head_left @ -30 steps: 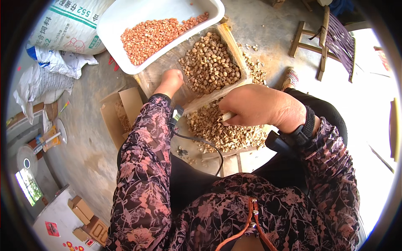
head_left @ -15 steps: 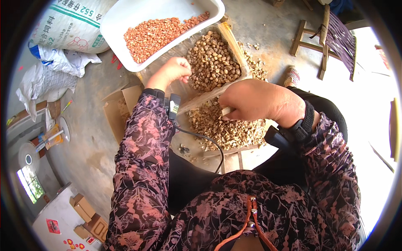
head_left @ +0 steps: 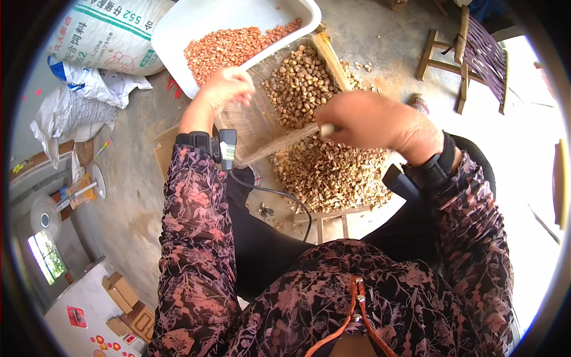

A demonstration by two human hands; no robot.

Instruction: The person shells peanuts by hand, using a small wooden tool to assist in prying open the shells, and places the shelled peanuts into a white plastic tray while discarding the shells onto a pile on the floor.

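Note:
My left hand (head_left: 229,89) is by the near edge of a white plastic basin (head_left: 309,15), which holds reddish-brown kernels (head_left: 223,50). Its fingers are loosely curled and slightly smeared; whatever they may hold cannot be made out. Over a tray's near wooden edge (head_left: 285,144), my right hand (head_left: 372,122), blurred by motion, is closed round a tool with a pale, round-ended handle (head_left: 326,130); the hand hides the rest of it. Round brown nuts (head_left: 303,80) fill the tray's right side. Nearer to me lies a heap of broken shells (head_left: 333,178).
Printed feed sacks (head_left: 107,35) stand at the far left, with crumpled white sacks (head_left: 74,119) below. A wooden folding chair (head_left: 461,59) is at the far right. From my left wrist a black cable (head_left: 279,191) hangs across my lap, beside a small wooden stand (head_left: 333,223).
My left hand has moved left from the nuts to the basin's edge. My right hand has risen slightly, still gripping the pale handle. The view has shifted a little.

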